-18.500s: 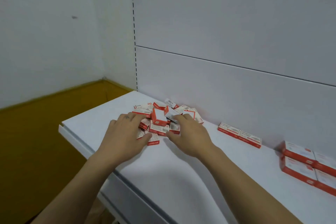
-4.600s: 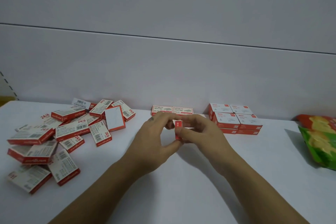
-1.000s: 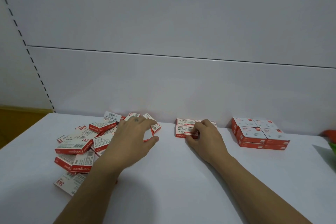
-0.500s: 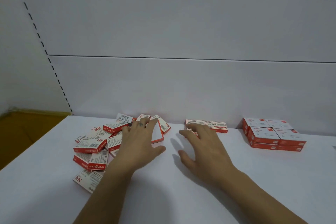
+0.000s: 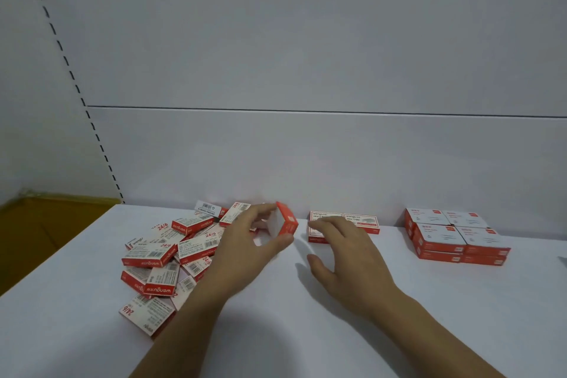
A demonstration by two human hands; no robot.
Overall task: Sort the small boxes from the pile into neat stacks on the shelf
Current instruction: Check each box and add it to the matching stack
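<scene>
While our left hand (image 5: 245, 244) pinches one staple box (image 5: 284, 221) up on edge just right of the pile (image 5: 153, 255), the half-built row (image 5: 362, 219) sits further right, closest to our right hand (image 5: 352, 261), fingers spread, holding nothing.

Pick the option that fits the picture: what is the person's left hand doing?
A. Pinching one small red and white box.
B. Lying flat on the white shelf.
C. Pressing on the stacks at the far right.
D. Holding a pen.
A: the left hand pinches a tilted box between thumb and fingers, just right of the loose pile.
</scene>
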